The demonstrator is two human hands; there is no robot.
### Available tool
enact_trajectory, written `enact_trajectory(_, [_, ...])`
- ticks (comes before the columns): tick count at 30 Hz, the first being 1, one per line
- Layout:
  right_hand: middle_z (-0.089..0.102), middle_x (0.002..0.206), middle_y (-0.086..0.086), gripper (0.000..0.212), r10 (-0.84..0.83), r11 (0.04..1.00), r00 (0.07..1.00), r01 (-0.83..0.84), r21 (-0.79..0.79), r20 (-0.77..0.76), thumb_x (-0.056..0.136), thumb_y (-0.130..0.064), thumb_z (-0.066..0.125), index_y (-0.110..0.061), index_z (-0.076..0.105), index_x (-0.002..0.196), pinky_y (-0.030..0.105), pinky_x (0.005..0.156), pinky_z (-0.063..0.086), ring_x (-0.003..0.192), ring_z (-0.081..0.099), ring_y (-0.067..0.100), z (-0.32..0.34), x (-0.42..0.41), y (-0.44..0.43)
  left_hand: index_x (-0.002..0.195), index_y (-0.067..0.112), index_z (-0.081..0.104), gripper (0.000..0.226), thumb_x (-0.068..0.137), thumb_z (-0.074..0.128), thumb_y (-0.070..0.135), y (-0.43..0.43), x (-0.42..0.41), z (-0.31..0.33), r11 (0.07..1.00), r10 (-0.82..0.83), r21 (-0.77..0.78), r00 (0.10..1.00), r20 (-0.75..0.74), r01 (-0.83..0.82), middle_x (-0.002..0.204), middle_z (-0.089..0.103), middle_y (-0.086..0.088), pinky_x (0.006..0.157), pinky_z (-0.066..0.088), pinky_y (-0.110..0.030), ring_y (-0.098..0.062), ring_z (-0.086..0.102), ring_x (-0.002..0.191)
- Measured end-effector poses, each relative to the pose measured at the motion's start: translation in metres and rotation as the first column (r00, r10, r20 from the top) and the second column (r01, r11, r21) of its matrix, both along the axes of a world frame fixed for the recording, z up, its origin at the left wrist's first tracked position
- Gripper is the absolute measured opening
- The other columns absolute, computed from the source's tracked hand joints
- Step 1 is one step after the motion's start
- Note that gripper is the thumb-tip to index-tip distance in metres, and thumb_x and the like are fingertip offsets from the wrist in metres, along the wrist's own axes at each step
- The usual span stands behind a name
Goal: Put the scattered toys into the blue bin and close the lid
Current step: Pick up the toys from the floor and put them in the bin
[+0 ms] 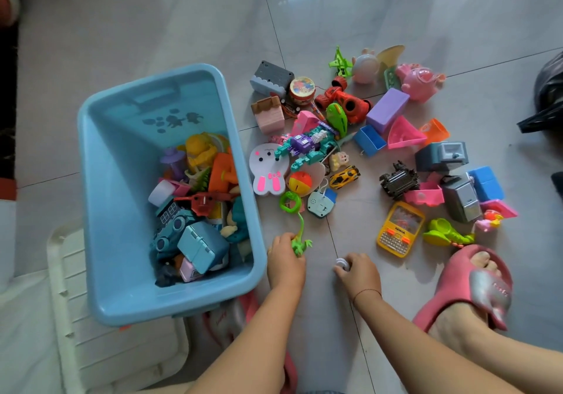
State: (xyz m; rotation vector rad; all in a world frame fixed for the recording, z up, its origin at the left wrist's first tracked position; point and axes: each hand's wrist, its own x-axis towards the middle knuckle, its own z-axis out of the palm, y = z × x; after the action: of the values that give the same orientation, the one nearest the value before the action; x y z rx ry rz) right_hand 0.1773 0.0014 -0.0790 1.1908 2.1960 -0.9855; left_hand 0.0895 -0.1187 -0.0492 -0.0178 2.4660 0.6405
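The open blue bin [100, 198] stands on the floor at the left, partly filled with toys. Right of it, several toys lie scattered: a white bunny [268, 169], a teal and purple robot [304, 147], a red truck [344, 101], a yellow toy phone [399, 229]. My left hand [285, 261] grips a green toy with a long stalk and ring [297, 226] just beside the bin's right wall. My right hand [358, 273] pinches a small white round piece [341, 263] low over the floor.
A white slatted lid-like panel [70, 296] lies under the bin's near left corner. A foot in a pink slipper [475, 287] rests at the right, another slipper [231, 317] near the bin. A black bag [548, 95] sits at the far right edge.
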Motion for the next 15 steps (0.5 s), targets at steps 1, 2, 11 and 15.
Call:
enact_trajectory(1, [0.06,0.084,0.01,0.012,-0.047,0.999,0.998,0.047,-0.016,-0.034,0.08,-0.021,0.065,-0.01,0.066,0.08,0.027,0.063,0.034,0.082,0.057,0.031,0.004,0.0,0.003,0.115,0.018,0.058,0.033,0.082,0.061,0.014,0.001,0.002,0.006,1.0,-0.015,0.018,1.0,-0.015,0.015,0.112,0.059,-0.004,0.088,0.042,-0.034,-0.025,0.053,0.108])
enact_trajectory(2, [0.062,0.08,0.01,0.01,-0.12,0.992,0.989,0.116,-0.044,-0.084,0.08,-0.02,0.065,-0.01,0.066,0.08,0.028,0.063,0.04,0.078,0.058,0.031,0.009,-0.001,0.006,0.115,0.02,0.059,0.032,0.083,0.061,0.015,0.002,0.004,0.015,0.999,-0.03,0.04,0.999,-0.033,0.031,0.111,0.059,-0.002,0.086,0.043,-0.034,-0.025,0.054,0.106])
enact_trajectory(11, [0.062,0.072,0.001,0.01,-0.455,0.888,0.638,0.383,-0.256,-0.622,0.085,-0.016,0.06,-0.02,0.063,0.094,0.043,0.066,0.057,0.061,0.059,0.019,0.133,-0.056,0.016,0.114,0.021,0.061,0.037,0.079,0.069,0.014,0.009,-0.001,0.147,0.886,-0.041,0.428,0.949,-0.312,0.179,0.106,0.06,0.004,0.084,0.049,-0.025,-0.013,0.058,0.095])
enact_trajectory(15, [0.062,0.072,-0.002,0.016,-0.3,0.949,0.633,0.122,-0.291,-0.713,0.084,-0.019,0.063,-0.021,0.066,0.099,0.036,0.066,0.053,0.064,0.058,0.015,0.175,-0.076,-0.03,0.113,0.02,0.062,0.037,0.078,0.073,0.013,-0.034,-0.015,0.196,0.855,0.211,0.519,0.903,-0.375,0.016,0.103,0.059,0.008,0.075,0.043,-0.004,-0.002,0.058,0.086])
